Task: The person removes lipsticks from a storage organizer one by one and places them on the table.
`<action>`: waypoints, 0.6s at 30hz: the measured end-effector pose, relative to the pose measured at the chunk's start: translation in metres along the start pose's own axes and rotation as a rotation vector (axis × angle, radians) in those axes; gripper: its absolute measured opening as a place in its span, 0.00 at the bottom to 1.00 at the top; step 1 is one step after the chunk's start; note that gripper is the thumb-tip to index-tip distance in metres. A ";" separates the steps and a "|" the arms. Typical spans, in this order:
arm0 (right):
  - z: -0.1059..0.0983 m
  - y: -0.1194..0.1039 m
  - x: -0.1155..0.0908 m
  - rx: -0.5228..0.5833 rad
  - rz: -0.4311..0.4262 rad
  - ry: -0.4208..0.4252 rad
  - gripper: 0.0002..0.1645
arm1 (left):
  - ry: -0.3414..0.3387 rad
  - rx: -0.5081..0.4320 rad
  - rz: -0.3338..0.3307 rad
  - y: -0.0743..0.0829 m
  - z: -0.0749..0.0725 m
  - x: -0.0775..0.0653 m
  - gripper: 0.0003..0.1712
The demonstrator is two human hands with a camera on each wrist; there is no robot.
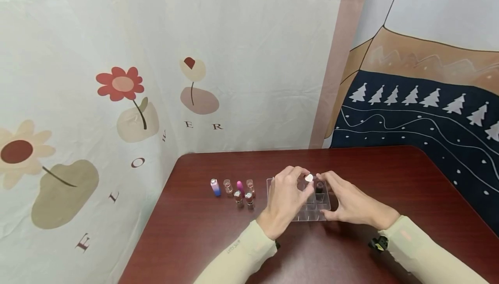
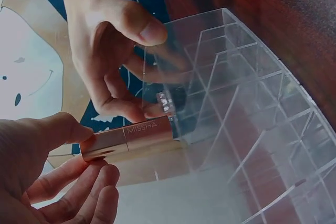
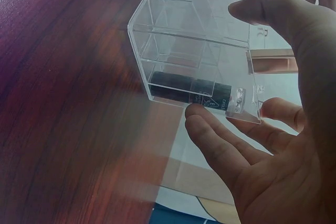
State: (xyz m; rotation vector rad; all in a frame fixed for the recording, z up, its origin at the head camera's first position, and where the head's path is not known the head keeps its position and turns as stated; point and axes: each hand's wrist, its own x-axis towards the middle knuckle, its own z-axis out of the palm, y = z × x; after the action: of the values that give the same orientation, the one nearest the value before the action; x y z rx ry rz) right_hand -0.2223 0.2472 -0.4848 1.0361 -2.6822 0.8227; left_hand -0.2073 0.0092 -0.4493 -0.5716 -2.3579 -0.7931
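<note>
My left hand [image 1: 284,193] pinches a rose-gold lipstick tube [image 2: 126,139] marked MISSHA between thumb and fingers. The tube's far end meets the open top of a clear plastic organizer [image 2: 257,129] divided into small compartments; how deep it sits is hard to tell. With thumb and fingers spread across its right end, my right hand [image 1: 351,199] holds the organizer. A black lipstick tube [image 3: 191,90] with a clear end stands in a corner compartment near the right fingers. In the head view, the left hand hides much of the organizer's left half.
Left of the organizer stand several cosmetic tubes: a pink-and-blue one [image 1: 215,187], a magenta one [image 1: 240,186], clear-capped ones [image 1: 228,187] and shiny-topped ones [image 1: 238,198]. The reddish-brown table [image 1: 187,240] meets a printed cloth backdrop [image 1: 253,80] at its far edge.
</note>
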 end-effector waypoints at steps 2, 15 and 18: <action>0.000 0.000 0.001 0.002 0.001 0.000 0.50 | 0.002 -0.004 0.004 0.000 -0.002 0.001 0.12; 0.000 0.000 0.000 0.001 0.009 -0.002 0.50 | 0.017 -0.008 0.023 -0.003 -0.017 0.000 0.11; 0.000 0.000 0.000 -0.004 0.007 0.005 0.50 | 0.028 -0.015 0.026 -0.005 -0.021 0.000 0.11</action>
State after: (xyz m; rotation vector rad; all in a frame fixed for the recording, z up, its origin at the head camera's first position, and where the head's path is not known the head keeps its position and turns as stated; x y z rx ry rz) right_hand -0.2225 0.2470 -0.4847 1.0235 -2.6834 0.8195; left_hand -0.2014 -0.0081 -0.4377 -0.5930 -2.3165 -0.8019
